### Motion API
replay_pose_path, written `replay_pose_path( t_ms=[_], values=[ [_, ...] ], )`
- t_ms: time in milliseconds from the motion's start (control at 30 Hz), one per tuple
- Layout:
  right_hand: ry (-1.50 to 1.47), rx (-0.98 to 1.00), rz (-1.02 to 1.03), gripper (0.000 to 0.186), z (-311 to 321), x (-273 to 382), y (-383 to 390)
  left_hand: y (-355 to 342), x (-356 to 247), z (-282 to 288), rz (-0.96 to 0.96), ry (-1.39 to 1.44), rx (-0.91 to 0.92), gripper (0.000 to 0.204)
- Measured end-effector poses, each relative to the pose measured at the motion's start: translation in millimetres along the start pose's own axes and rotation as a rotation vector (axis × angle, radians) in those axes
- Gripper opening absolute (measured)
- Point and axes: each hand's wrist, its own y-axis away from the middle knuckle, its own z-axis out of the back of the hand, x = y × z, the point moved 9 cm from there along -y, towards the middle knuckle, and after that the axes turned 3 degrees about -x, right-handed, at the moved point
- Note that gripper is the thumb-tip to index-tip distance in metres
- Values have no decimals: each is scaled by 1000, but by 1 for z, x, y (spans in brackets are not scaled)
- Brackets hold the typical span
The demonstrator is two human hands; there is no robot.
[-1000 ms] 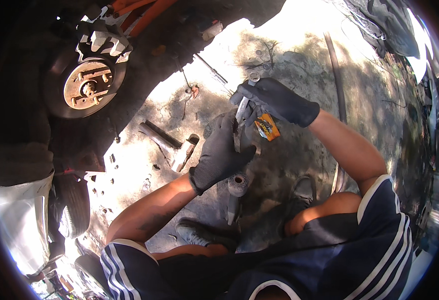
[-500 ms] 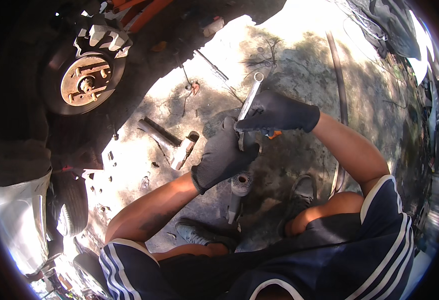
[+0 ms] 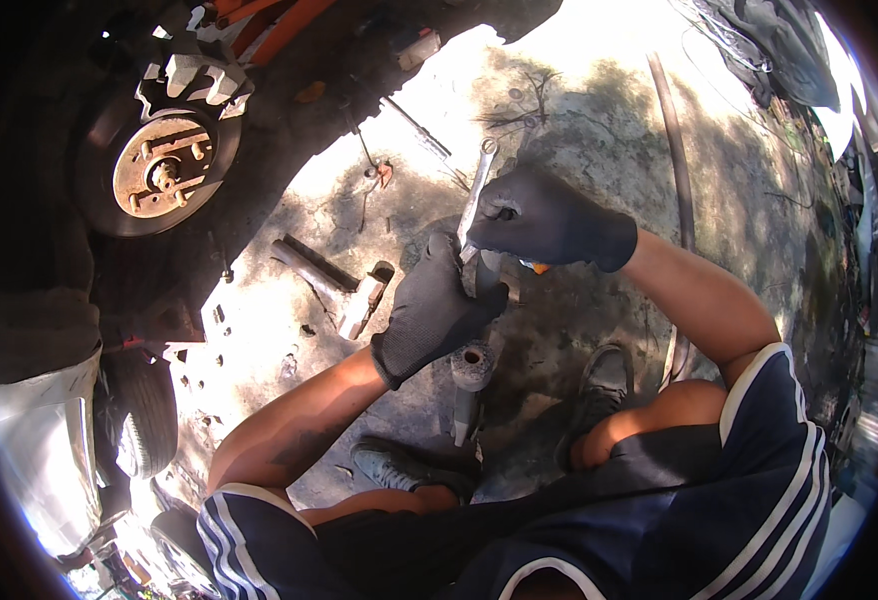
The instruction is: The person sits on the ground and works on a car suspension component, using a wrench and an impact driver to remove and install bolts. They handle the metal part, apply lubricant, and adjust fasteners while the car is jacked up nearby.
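Note:
A silver combination wrench (image 3: 476, 195) points up and away, its ring end uppermost. My right hand (image 3: 551, 222), in a dark glove, grips it near the lower end with curled fingers. Close by on the left is my gloved left hand (image 3: 433, 306), its fingers and thumb closed around a grey part (image 3: 488, 272) that is mostly hidden. The wrench's lower end reaches the left fingertips. Below the left hand stands a dark cylindrical piece (image 3: 473, 366) with a hole in its top; whether it joins the grey part I cannot tell. A bit of orange (image 3: 536, 266) shows under the right hand.
A hammer (image 3: 362, 303) and a dark tube (image 3: 309, 268) lie on the concrete to the left. Upper left is a brake disc (image 3: 163, 172) with its caliper (image 3: 202, 75). A long rod (image 3: 416, 127) lies farther off, and a hose (image 3: 675, 150) runs along the right.
Both hands and the wrench have shifted slightly left, and the wrench stands a little more upright. Both grips look the same.

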Motion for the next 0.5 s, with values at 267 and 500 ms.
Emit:
replay_pose_path(
  t_ms=[267, 500],
  values=[
    [-214, -338, -88, 22, 83, 13, -2, 0, 3, -5, 34, 40, 73, 53],
    [-369, -255, -7, 23, 91, -19, -9, -3, 0, -13, 3, 32, 111, 46]
  ],
)
